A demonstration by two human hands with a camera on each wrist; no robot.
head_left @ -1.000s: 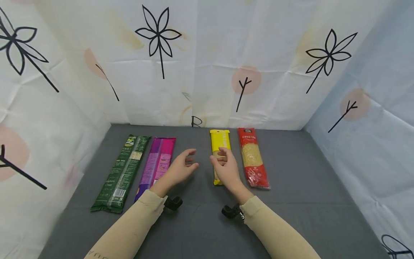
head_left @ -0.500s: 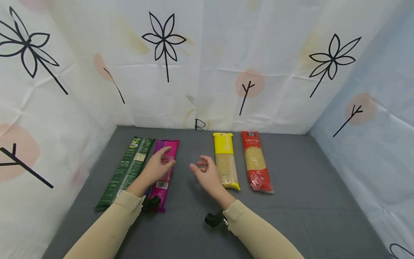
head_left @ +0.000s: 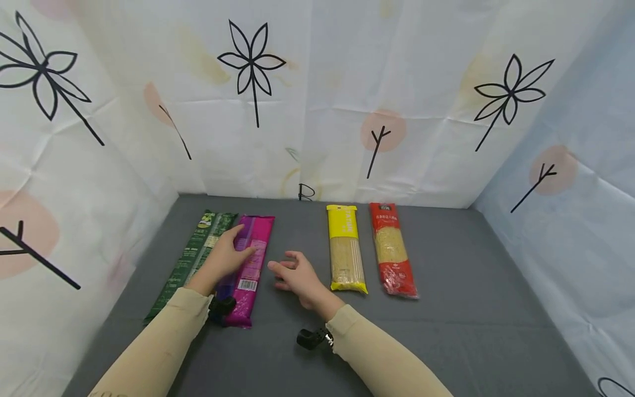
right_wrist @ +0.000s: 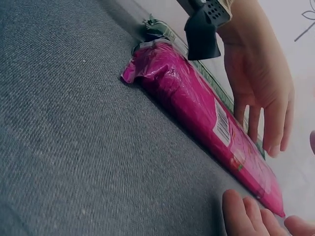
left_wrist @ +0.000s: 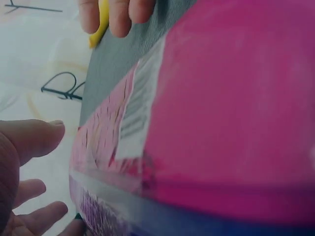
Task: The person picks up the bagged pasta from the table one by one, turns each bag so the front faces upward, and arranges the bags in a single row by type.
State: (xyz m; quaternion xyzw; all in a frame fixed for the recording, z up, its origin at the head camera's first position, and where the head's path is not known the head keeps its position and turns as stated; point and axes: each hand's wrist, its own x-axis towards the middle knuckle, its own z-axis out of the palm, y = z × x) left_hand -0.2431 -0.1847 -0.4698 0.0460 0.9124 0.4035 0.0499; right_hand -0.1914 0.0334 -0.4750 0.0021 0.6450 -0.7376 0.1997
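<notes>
A magenta and purple packet lies lengthwise on the grey cloth, a barcode on its upper face. My left hand hovers over its left part, thumb apart from the fingers; in the right wrist view the left hand's fingers reach down past the packet's far side. On the cloth to the packet's right is my right hand, fingers loosely bent and holding nothing. Beyond the left hand lies a long green packet, partly hidden by that arm. Contact between the left fingers and either packet cannot be made out.
To the right lie a yellow packet of dried noodles and a red packet of noodles, side by side with a gap. Patterned white cloth walls enclose the back and both sides of the grey surface.
Both hands have moved left, from the middle and the yellow packet to the magenta packet. The left hand now stands over it, the right beside it. The packets look unmoved; the head view shifted slightly.
</notes>
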